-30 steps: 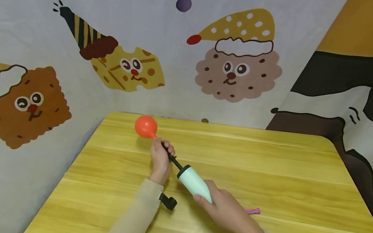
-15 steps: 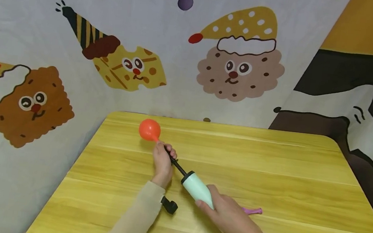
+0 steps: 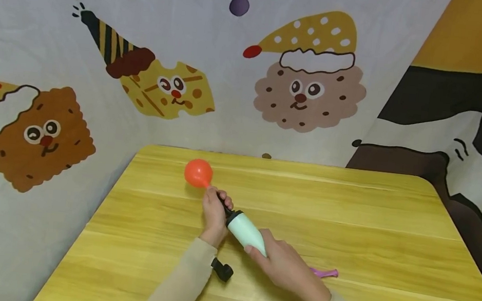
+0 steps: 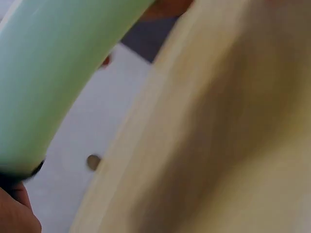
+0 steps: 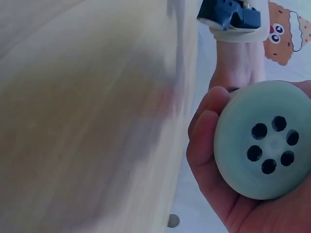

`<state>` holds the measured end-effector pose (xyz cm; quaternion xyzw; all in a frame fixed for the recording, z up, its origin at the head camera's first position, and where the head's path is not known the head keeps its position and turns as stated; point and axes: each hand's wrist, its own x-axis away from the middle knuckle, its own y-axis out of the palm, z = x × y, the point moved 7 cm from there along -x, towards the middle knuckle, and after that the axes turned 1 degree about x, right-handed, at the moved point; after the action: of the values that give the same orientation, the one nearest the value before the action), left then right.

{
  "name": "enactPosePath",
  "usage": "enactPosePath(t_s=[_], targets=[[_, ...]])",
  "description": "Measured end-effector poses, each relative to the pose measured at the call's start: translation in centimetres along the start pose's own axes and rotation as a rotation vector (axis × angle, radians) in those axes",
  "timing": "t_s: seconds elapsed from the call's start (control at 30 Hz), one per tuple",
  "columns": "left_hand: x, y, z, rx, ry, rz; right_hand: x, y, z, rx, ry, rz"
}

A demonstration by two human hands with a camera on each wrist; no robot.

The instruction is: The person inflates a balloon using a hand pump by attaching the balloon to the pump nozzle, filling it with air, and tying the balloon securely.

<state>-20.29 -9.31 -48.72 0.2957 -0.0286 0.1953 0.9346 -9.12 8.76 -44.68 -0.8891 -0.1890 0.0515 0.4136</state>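
Observation:
A small, round, partly inflated red balloon [image 3: 198, 173] sits on the nozzle end of a mint-green hand pump [image 3: 246, 232]. My left hand [image 3: 215, 211] grips the pump's black front end and the balloon's neck. Around the green barrel curls my right hand [image 3: 288, 266], near the rear. In the right wrist view the pump's round end cap [image 5: 265, 141] faces the camera, with several dark holes in it and fingers wrapped about its side. The left wrist view is filled at upper left by the green barrel [image 4: 58, 73]. Little of the black rod shows between the hands.
Both hands are above a yellow wood-grain table [image 3: 370, 223]. A purple uninflated balloon [image 3: 326, 273] lies on it, partly hidden behind the right hand. Behind stands a white cloth backdrop [image 3: 235, 120] with cartoon prints. Black camera mounts [image 3: 222, 269] sit at the wrists.
The green barrel has slid forward towards my left hand, covering most of the black rod that showed before. My left hand and the red balloon have shifted slightly right and nearer.

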Motion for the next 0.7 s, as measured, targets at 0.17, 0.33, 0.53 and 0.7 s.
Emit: enactPosePath(t_s=[0.17, 0.33, 0.53, 0.7], targets=[[-2.1, -1.5, 2.5, 0.055, 0.046, 0.05, 1.8, -0.8, 0.0, 0.026, -0.016, -0.013], [-2.5, -2.9, 3.3, 0.075, 0.071, 0.079, 3.2, -0.9, 0.6, 0.05, -0.022, -0.055], [-1.4, -3.0, 1.7, 0.065, 0.068, 0.08, 3.0, -0.3, 1.0, 0.079, -0.023, -0.061], [0.1, -1.8, 0.0, 0.029, 0.008, 0.047, 1.8, 0.2, 0.7, 0.05, -0.005, -0.061]])
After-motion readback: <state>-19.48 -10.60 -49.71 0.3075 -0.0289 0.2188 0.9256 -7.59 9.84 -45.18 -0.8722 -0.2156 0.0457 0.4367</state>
